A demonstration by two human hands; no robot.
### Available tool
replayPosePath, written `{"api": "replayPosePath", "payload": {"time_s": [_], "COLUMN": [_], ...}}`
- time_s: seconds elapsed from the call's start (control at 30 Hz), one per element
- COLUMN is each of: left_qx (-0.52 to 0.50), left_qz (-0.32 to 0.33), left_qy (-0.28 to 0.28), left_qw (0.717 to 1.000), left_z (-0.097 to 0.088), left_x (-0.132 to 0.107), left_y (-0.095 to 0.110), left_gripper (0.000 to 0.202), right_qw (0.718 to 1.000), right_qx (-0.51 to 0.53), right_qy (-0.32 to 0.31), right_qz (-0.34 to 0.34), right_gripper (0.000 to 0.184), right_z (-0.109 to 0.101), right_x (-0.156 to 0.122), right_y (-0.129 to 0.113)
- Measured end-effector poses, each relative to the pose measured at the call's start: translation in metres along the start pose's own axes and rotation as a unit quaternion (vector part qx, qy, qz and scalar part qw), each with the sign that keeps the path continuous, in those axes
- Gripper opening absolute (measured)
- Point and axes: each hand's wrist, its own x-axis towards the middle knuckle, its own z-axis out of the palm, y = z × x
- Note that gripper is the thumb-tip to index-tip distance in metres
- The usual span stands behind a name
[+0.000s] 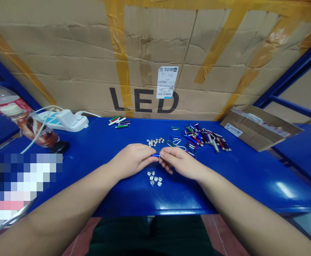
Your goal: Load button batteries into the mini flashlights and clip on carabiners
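Note:
My left hand (134, 159) and my right hand (178, 160) meet over the middle of the blue table (251, 174). Together they pinch a small blue keychain flashlight (155, 155), each hand closed on one end. Just below the hands lie several small silver caps (154, 178). Behind the hands sits a cluster of silver button cells (155, 142).
A heap of coloured mini flashlights and carabiner clips (203, 138) lies at the right rear. Several flashlights (119, 122) rest at the back centre. A white power strip (64, 120), a tilted drink bottle (24, 119) and a flat cardboard box (259, 129) flank them; a big LED carton (144, 64) stands behind.

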Motion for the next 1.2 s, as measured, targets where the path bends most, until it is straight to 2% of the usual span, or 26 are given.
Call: {"api": "replayPosePath", "payload": {"time_s": [0.03, 0.1, 0.17, 0.23, 0.3, 0.43, 0.57, 0.67, 0.73, 0.77, 0.83, 0.9, 0.93, 1.0, 1.07, 1.2], "left_qx": [-0.014, -0.049, -0.098, -0.148, -0.17, -0.142, -0.129, -0.156, -0.196, -0.22, -0.274, -0.329, -0.358, -0.408, -0.43, -0.437], "left_qz": [-0.023, -0.067, -0.103, -0.121, -0.119, -0.08, -0.07, -0.095, -0.143, -0.17, -0.209, -0.223, -0.229, -0.241, -0.252, -0.275], "left_qy": [-0.011, -0.032, -0.05, -0.061, -0.062, -0.054, -0.047, -0.03, -0.009, 0.003, 0.025, 0.038, 0.043, 0.049, 0.051, 0.053], "left_qw": [1.0, 0.996, 0.989, 0.98, 0.976, 0.985, 0.988, 0.983, 0.97, 0.961, 0.938, 0.917, 0.904, 0.88, 0.865, 0.855], "left_z": [0.0, 0.001, 0.0, 0.0, -0.001, -0.003, -0.003, -0.002, 0.0, 0.001, 0.004, 0.006, 0.007, 0.009, 0.009, 0.01], "left_x": [0.0, 0.001, 0.002, 0.003, 0.003, 0.001, 0.0, 0.001, 0.002, 0.003, 0.002, 0.001, 0.001, 0.001, 0.001, 0.001], "left_y": [-0.001, -0.003, -0.003, -0.002, -0.001, 0.0, 0.001, 0.0, -0.002, -0.004, -0.01, -0.015, -0.018, -0.021, -0.023, -0.026], "left_gripper": [0.039, 0.035, 0.03, 0.028, 0.028, 0.033, 0.036, 0.03, 0.029, 0.03, 0.031, 0.032, 0.033, 0.035, 0.036, 0.035], "right_qw": [0.993, 0.946, 0.897, 0.869, 0.864, 0.881, 0.884, 0.88, 0.869, 0.861, 0.828, 0.787, 0.776, 0.775, 0.783, 0.791], "right_qx": [-0.106, -0.285, -0.389, -0.435, -0.436, -0.393, -0.385, -0.408, -0.448, -0.471, -0.542, -0.609, -0.622, -0.619, -0.602, -0.585], "right_qy": [0.022, 0.052, 0.059, 0.054, 0.043, 0.025, 0.022, 0.014, 0.023, 0.05, 0.1, 0.097, 0.096, 0.078, 0.068, 0.09], "right_qz": [-0.053, -0.146, -0.201, -0.23, -0.248, -0.262, -0.265, -0.242, -0.21, -0.183, -0.104, -0.006, 0.035, 0.104, 0.142, 0.157], "right_gripper": [0.034, 0.024, 0.019, 0.021, 0.025, 0.028, 0.031, 0.03, 0.03, 0.03, 0.029, 0.025, 0.024, 0.022, 0.02, 0.014], "right_z": [0.0, -0.001, -0.003, -0.004, -0.005, -0.005, -0.003, -0.013, -0.03, -0.041, -0.063, -0.08, -0.086, -0.091, -0.091, -0.088], "right_x": [-0.001, -0.004, -0.006, -0.006, -0.006, -0.006, -0.007, -0.006, -0.001, 0.003, 0.014, 0.025, 0.03, 0.04, 0.047, 0.056], "right_y": [-0.001, -0.002, -0.002, -0.001, 0.0, 0.001, -0.001, -0.008, -0.012, -0.014, -0.017, -0.018, -0.018, -0.018, -0.017, -0.012]}}
